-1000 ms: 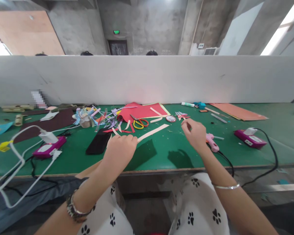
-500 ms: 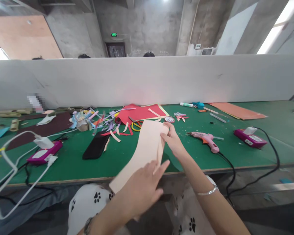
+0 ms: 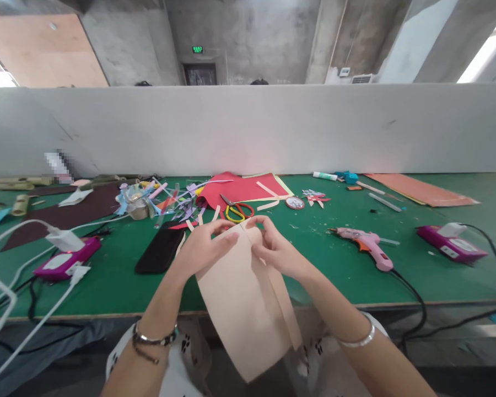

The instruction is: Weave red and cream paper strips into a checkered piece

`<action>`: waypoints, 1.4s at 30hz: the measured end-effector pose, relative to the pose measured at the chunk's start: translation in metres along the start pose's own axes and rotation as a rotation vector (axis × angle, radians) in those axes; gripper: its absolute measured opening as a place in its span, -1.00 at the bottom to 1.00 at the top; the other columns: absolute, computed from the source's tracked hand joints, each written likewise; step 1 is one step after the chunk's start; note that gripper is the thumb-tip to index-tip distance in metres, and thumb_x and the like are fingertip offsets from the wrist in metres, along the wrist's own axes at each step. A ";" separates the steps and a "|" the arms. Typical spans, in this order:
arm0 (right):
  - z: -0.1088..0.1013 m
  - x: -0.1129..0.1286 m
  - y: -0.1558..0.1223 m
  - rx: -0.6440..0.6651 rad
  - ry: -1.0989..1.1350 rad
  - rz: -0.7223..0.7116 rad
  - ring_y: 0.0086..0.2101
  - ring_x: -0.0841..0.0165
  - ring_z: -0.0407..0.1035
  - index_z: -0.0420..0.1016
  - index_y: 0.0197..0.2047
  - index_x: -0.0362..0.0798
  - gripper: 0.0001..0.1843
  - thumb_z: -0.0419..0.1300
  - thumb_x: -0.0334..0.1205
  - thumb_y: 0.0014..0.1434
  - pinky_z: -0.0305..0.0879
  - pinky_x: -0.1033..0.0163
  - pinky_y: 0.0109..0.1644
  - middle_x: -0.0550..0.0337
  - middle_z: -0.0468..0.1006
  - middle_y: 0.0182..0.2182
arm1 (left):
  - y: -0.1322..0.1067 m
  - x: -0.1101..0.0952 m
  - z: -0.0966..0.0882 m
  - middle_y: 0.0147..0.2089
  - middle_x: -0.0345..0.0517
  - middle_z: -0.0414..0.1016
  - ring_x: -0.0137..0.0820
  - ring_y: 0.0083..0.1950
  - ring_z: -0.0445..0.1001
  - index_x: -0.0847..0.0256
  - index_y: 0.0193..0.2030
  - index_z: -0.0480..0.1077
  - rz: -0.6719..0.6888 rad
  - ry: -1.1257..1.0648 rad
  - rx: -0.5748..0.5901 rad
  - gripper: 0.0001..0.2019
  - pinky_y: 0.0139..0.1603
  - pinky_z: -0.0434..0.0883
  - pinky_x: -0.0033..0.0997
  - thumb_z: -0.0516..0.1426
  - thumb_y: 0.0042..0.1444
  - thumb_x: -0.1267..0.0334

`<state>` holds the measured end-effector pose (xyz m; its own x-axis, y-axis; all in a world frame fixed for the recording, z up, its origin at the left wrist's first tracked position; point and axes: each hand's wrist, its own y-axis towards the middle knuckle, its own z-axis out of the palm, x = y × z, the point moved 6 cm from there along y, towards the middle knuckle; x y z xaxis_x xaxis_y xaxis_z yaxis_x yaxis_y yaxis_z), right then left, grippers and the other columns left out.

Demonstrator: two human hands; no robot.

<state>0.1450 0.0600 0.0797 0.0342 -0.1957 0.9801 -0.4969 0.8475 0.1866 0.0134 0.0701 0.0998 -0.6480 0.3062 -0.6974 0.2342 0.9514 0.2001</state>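
A cream sheet of paper (image 3: 242,309) hangs over the table's front edge, with a narrow fold along its right side. My left hand (image 3: 209,245) grips its top left, thumb lying on the face of the sheet. At the top right my right hand (image 3: 275,248) pinches the folded strip between thumb and fingers. Scissors (image 3: 235,210) with yellow and red handles lie just beyond both hands. Cream paper strips (image 3: 268,204) and a sheet of red paper (image 3: 243,190) are spread behind them. A black phone (image 3: 159,251) rests left of my left hand.
To the right lie a pink glue gun (image 3: 367,245) with a trailing cord and a purple power strip (image 3: 452,243). Another purple power strip (image 3: 68,259) with white cables is at left. Paper scraps (image 3: 186,205) pile up mid-left. A white partition (image 3: 248,132) closes the back.
My left hand has moved from the lower part of the sheet up to its top edge and taken hold there. The sheet has swung so its lower end points down and right.
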 end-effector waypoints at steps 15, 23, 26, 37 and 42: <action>-0.010 -0.013 -0.018 -0.304 -0.743 -0.044 -0.32 0.31 0.32 0.22 -0.18 -0.03 -0.72 0.07 -0.14 0.01 0.21 0.24 -0.29 0.09 0.42 -0.26 | -0.001 0.009 0.019 -0.54 -0.32 0.23 -0.54 -0.51 0.16 0.25 -0.46 0.30 0.068 -0.190 0.070 -0.74 -0.53 0.12 -0.60 -0.05 0.08 0.13; -0.018 -0.014 -0.022 -0.429 -0.840 -0.039 -0.47 0.41 0.28 0.29 -0.25 -0.05 -0.82 -0.04 -0.25 0.06 0.13 0.33 -0.40 0.18 0.43 -0.42 | 0.003 0.005 0.030 -0.54 -0.32 0.20 -0.53 -0.49 0.19 0.24 -0.42 0.28 0.078 -0.242 0.124 -0.75 -0.50 0.15 -0.59 -0.05 0.08 0.12; -0.023 -0.010 -0.022 -0.473 -0.809 -0.081 -0.56 0.47 0.16 0.17 -0.56 -0.05 -0.78 -0.08 -0.22 0.09 0.04 0.36 -0.47 0.27 0.27 -0.62 | 0.002 0.007 0.030 -0.52 -0.31 0.24 -0.52 -0.47 0.22 0.23 -0.43 0.28 0.079 -0.227 0.172 -0.75 -0.49 0.18 -0.59 -0.06 0.09 0.12; -0.020 -0.021 -0.020 -0.395 -0.461 -0.018 -0.60 0.54 -0.07 0.00 -0.64 -0.05 -0.70 -0.05 -0.16 0.04 -0.11 0.39 -0.56 0.36 -0.04 -0.66 | 0.000 -0.014 0.036 -0.46 -0.23 0.34 -0.44 -0.37 0.30 0.22 -0.46 0.28 0.179 0.113 -0.033 -0.76 -0.32 0.19 -0.45 -0.11 0.12 0.22; -0.019 -0.019 -0.020 -0.412 -0.462 -0.039 -0.61 0.54 -0.04 0.08 -0.63 -0.06 -0.73 -0.03 -0.16 0.03 -0.08 0.40 -0.57 0.36 0.04 -0.67 | 0.003 -0.006 0.050 -0.63 -0.36 -0.06 -0.54 -0.57 0.00 0.20 -0.62 0.01 0.053 -0.092 -0.066 -0.70 -0.55 0.01 -0.51 -0.09 0.09 0.18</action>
<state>0.1712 0.0559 0.0588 -0.3797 -0.3452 0.8583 -0.1236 0.9384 0.3227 0.0540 0.0692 0.0707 -0.5662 0.3542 -0.7443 0.2158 0.9352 0.2809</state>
